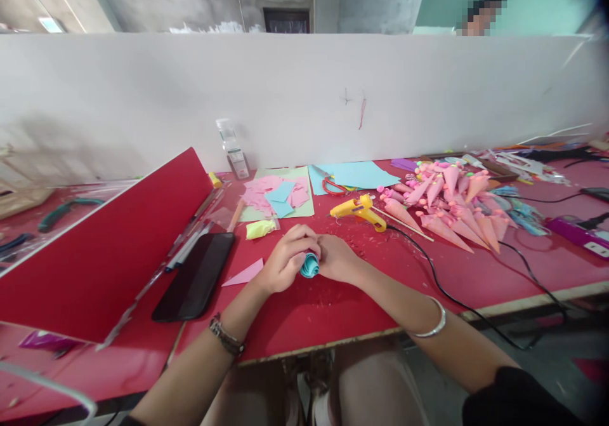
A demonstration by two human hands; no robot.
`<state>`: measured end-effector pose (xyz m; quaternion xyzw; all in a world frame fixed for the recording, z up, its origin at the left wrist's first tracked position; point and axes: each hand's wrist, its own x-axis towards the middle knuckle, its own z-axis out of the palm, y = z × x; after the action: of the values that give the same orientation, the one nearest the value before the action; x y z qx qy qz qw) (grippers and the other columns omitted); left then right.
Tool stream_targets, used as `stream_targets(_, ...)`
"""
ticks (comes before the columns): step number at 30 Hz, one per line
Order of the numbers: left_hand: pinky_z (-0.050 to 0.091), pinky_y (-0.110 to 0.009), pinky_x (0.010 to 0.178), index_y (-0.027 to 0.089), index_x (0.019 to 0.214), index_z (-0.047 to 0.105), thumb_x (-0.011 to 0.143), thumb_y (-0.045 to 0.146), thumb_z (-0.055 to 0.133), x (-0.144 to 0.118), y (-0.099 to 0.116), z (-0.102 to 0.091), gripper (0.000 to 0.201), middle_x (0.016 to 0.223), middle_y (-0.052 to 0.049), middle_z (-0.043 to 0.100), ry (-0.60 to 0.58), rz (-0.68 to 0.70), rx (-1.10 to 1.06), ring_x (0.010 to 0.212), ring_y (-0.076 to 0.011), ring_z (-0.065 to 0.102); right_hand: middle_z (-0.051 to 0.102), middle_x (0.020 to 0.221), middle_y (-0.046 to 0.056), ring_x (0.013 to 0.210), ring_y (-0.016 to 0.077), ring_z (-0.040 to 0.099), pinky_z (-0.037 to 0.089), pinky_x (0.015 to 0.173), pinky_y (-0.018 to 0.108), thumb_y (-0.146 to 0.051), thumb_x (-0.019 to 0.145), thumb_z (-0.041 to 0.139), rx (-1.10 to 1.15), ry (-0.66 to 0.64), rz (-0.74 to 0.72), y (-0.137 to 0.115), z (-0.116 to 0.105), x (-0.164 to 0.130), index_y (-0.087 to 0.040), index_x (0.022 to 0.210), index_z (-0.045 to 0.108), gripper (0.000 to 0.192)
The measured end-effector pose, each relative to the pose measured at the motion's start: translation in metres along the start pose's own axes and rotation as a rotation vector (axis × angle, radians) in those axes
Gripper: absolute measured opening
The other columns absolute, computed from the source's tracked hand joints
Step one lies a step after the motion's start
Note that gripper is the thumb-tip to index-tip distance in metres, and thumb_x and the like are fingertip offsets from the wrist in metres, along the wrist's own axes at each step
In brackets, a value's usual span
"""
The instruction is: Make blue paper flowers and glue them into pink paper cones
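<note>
Both my hands meet over the red table (333, 312) around a small rolled blue paper piece (309, 265). My left hand (284, 258) curls over its left side and my right hand (335, 258) pinches its right side; the roll's spiral end faces me. A yellow glue gun (358, 209) lies just beyond my right hand, its black cord (442, 286) trailing right. A pink paper triangle (245, 274) lies to the left of my left hand.
A pile of pink paper cones (451, 210) sits at the right. Coloured paper sheets (285, 194), red-handled scissors (333, 186) and a clear bottle (233, 150) lie at the back. A black phone (195, 277) and a raised red board (104, 248) are on the left.
</note>
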<state>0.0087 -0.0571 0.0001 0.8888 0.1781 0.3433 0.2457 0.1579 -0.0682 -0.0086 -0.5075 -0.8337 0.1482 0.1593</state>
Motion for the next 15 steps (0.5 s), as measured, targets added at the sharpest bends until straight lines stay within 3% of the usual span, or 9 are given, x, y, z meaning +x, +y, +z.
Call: stream_targets(15, 0.039, -0.033, 0.077, 0.015, 0.073, 0.056, 0.087, 0.043, 0.016, 0.0, -0.0004, 0.001, 0.05, 0.084, -0.008, 0.049, 0.013, -0.057, -0.036, 0.08, -0.0192, 0.047, 0.063, 0.071, 0.003, 0.062, 0.0122, 0.056, 0.025, 0.046, 0.021, -0.035, 0.077, 0.045, 0.043, 0.034, -0.015, 0.0008, 0.001, -0.0007, -0.017, 0.074, 0.061, 0.024)
